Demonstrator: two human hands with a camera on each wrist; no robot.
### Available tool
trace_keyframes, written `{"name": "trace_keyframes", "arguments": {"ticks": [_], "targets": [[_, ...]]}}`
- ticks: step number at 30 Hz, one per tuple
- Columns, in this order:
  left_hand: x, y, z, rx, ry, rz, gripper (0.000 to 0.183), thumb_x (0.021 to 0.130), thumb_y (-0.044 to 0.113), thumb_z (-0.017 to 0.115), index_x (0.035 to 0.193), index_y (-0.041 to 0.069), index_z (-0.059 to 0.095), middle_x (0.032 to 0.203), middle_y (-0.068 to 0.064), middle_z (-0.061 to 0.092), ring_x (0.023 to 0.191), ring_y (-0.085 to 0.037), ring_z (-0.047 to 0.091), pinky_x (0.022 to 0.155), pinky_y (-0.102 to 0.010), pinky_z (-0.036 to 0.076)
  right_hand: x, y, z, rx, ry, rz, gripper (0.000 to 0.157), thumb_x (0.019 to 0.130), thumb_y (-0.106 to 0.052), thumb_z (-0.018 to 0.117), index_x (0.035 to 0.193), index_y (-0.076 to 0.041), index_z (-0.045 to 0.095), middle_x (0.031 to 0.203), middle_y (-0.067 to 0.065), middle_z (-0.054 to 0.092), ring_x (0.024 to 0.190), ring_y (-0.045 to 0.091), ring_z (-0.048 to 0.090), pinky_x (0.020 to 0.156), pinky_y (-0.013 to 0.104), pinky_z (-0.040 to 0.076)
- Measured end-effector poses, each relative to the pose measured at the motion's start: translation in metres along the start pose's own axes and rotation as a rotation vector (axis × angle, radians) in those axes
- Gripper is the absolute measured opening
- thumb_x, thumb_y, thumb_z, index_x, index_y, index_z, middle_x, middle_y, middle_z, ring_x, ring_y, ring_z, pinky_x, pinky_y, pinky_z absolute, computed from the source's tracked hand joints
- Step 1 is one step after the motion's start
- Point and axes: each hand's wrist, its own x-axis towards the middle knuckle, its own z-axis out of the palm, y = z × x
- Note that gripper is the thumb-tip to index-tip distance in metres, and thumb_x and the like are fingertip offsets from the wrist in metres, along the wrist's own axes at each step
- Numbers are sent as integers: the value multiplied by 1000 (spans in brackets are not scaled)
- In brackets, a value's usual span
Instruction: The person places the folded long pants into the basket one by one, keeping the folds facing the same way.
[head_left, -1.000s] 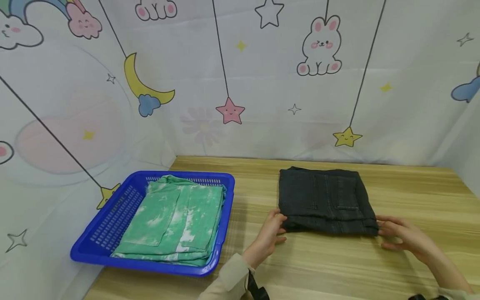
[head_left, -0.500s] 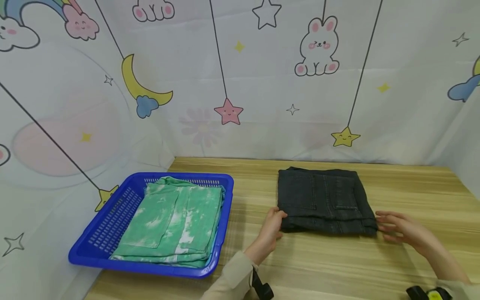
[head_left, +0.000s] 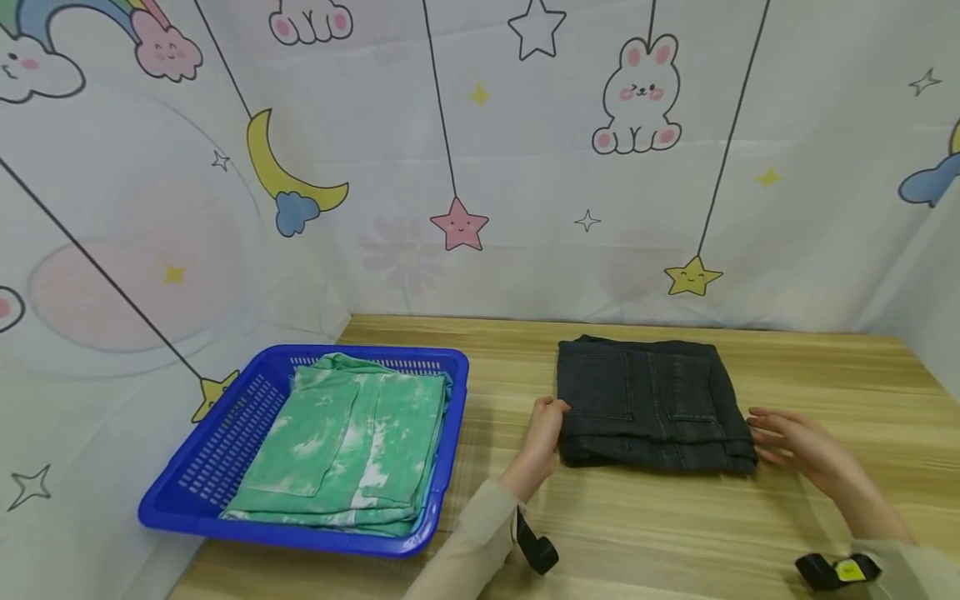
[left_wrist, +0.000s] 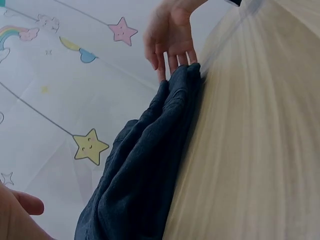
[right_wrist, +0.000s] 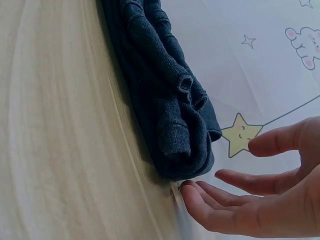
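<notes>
A pair of black jeans (head_left: pixel 641 404), folded into a flat rectangle, lies on the wooden table right of centre. At its left edge is my left hand (head_left: pixel 542 437). The left wrist view shows that thumb (left_wrist: pixel 31 204) apart from the cloth, while the other fingers are mostly hidden. By the front right corner, my right hand (head_left: pixel 802 450) has loosely bent, spread fingers. In the right wrist view, its fingertips are close to the folded end of the jeans (right_wrist: pixel 182 145), with the thumb held away; whether they touch cannot be told.
On the left stands a blue plastic basket (head_left: pixel 183 510) with folded green-and-white trousers (head_left: pixel 337 450) inside. A white cloth with cartoon prints (head_left: pixel 525 275) hangs behind and beside the table (head_left: pixel 637 533).
My left hand has slid a little away from me along the left edge of the jeans. My right hand has shifted slightly too. The jeans stay practically in place.
</notes>
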Motion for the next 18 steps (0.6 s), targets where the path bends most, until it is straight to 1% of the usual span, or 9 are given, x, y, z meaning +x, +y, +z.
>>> {"name": "trace_keyframes", "arguments": {"ticks": [2,5,6,8,10,12,14,15,18], "targets": [[5,1,0,-18,10,-2,57,82,13,42,134,-2,26,139,-25,26,124,-38,31,99,-48,31,3,2,0,13,15,-11,64,97,-30,26,136,16,5,130,28,37,84,-17,47,79,22,50],[13,3,-2,-48,7,3,56,84,12,42,135,-3,25,122,-21,37,94,-29,44,83,-35,38,6,2,-1,20,39,-20,66,97,-33,29,137,14,7,124,10,45,85,-16,48,78,21,50],[14,4,-3,-56,5,-1,56,85,12,41,136,-2,24,110,-18,41,81,-24,43,74,-31,37,7,2,-1,22,40,-20,66,97,-34,28,138,13,7,125,15,44,85,-16,48,78,21,50],[17,6,-4,-62,-3,-7,55,86,12,40,137,-1,23,90,-8,37,65,-17,27,62,-26,26,8,0,-1,16,40,-14,66,97,-35,26,138,12,6,130,25,38,84,-17,47,78,22,50],[19,8,-4,-75,-6,-20,55,87,12,40,138,1,23,92,-8,39,67,-16,27,62,-27,23,10,-2,-1,5,30,-8,65,97,-35,23,139,11,4,139,34,18,84,-18,46,78,21,49],[20,8,-4,-83,-7,-31,55,86,13,40,137,1,24,103,-15,44,80,-22,41,68,-29,28,13,-4,-2,6,14,-4,64,98,-34,20,138,11,1,141,36,6,83,-19,44,79,21,49],[21,8,-3,-89,-7,-36,52,86,13,41,135,1,28,125,-21,37,105,-31,40,79,-34,31,15,-5,-3,8,5,4,63,98,-33,18,138,11,0,141,37,4,84,-17,44,79,21,49],[21,8,-3,-90,-6,-38,51,85,14,41,133,1,29,135,-21,29,115,-34,34,84,-37,31,16,-5,-3,6,3,8,62,98,-33,18,138,11,-1,141,37,4,85,-16,45,79,22,49],[23,8,-1,-83,-8,-46,46,85,14,41,129,2,34,127,-20,33,109,-33,35,80,-38,30,17,-5,-5,-2,-3,14,62,98,-32,17,138,11,-1,140,38,4,91,-7,47,79,23,49]]}}
